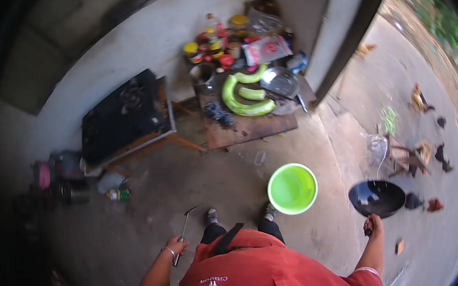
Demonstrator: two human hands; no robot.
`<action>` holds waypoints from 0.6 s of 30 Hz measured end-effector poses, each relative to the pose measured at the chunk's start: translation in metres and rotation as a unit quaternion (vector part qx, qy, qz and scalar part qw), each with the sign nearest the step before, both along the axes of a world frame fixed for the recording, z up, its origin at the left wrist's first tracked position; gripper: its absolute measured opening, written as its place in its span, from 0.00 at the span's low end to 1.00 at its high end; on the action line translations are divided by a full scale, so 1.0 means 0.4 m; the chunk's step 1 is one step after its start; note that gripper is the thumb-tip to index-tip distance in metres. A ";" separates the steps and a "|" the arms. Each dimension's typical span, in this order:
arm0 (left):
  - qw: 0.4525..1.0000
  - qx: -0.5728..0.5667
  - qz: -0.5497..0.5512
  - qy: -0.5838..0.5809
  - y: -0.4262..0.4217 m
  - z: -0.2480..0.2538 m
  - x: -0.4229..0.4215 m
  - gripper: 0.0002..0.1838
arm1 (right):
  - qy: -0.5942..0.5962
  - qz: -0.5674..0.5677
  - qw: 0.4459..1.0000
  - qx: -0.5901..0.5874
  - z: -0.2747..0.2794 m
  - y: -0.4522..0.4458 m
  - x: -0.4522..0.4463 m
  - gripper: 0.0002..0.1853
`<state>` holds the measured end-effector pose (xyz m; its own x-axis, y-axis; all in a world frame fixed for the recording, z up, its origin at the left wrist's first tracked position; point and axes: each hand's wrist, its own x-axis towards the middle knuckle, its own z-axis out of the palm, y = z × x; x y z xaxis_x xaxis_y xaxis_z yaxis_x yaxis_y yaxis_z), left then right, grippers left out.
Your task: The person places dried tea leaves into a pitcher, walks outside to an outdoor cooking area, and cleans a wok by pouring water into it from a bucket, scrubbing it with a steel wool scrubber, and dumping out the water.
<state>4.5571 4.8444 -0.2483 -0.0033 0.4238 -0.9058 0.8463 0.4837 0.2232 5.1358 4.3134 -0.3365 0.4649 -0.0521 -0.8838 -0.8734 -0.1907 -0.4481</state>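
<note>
My left hand (177, 245), with a bracelet on its wrist, is closed around the handle of a long, thin metal cooking utensil (185, 226). The utensil's bent head points away from me; seen edge-on, its exact kind is unclear. On the other side, my right hand (373, 225) grips the dark handle of a black wok (377, 197), held out to my right with its shiny inside showing. A green basin with a white rim (293, 189) stands on the floor by my right foot. Nothing shows inside it except its green bottom.
Ahead, a low wooden table (250, 132) carries pieces of green gourd (229, 95), a metal pan (280, 82), jars (191, 51) and bags. A black gas stove (126, 117) stands left of it. Chickens (419, 99) and a wooden stool (403, 155) are outside at right.
</note>
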 end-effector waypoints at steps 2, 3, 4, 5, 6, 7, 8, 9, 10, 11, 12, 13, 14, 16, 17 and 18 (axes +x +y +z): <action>0.999 -0.003 0.043 -0.017 -0.036 -0.022 -0.025 0.10 | -0.023 0.046 0.996 -0.079 -0.088 -0.057 0.041 0.10; 0.998 0.004 0.063 -0.030 -0.053 -0.055 -0.049 0.10 | -0.022 0.068 0.991 -0.113 -0.166 -0.108 0.068 0.10; 0.996 0.013 0.081 -0.043 -0.066 -0.076 -0.070 0.10 | -0.032 0.087 0.990 -0.108 -0.178 -0.119 0.070 0.10; 0.994 0.019 0.098 -0.049 -0.080 -0.082 -0.083 0.10 | -0.001 0.076 0.990 -0.115 -0.185 -0.124 0.068 0.09; 0.992 0.013 0.111 -0.053 -0.080 -0.091 -0.090 0.10 | 0.033 0.059 0.990 -0.127 -0.183 -0.120 0.051 0.09; 0.991 0.006 0.122 -0.056 -0.096 -0.095 -0.106 0.10 | 0.068 0.040 0.987 -0.139 -0.167 -0.114 0.038 0.09; 0.989 -0.003 0.137 -0.064 -0.103 -0.110 -0.127 0.11 | 0.063 0.045 0.987 -0.141 -0.120 -0.092 0.016 0.09; 0.988 -0.006 0.140 -0.067 -0.102 -0.128 -0.147 0.11 | 0.032 0.012 0.994 -0.103 -0.007 -0.024 -0.043 0.08; 0.992 -0.014 0.110 -0.055 -0.099 -0.147 -0.168 0.12 | 0.001 -0.023 0.998 -0.066 0.080 0.040 -0.101 0.08; 0.996 -0.023 0.077 -0.043 -0.096 -0.160 -0.195 0.13 | -0.004 -0.026 0.997 -0.070 0.103 0.052 -0.136 0.08; 0.996 -0.029 0.075 -0.051 -0.087 -0.169 -0.218 0.13 | 0.008 -0.015 0.999 -0.051 0.130 0.061 -0.167 0.07; 0.998 -0.035 0.040 -0.035 -0.056 -0.181 -0.233 0.13 | 0.018 -0.006 0.999 -0.032 0.152 0.076 -0.192 0.06; 0.999 -0.040 0.007 -0.018 -0.042 -0.182 -0.262 0.14 | 0.015 -0.025 0.996 -0.086 0.133 0.084 -0.214 0.07; 0.999 -0.014 -0.025 -0.024 -0.016 -0.174 -0.330 0.14 | -0.015 0.004 0.993 -0.116 0.125 0.094 -0.272 0.07; 0.998 0.018 -0.053 -0.021 0.003 -0.169 -0.365 0.13 | -0.036 0.036 0.989 -0.142 0.124 0.109 -0.297 0.07; 0.998 0.016 -0.055 -0.027 0.021 -0.167 -0.402 0.13 | -0.055 0.067 0.982 -0.168 0.122 0.119 -0.329 0.08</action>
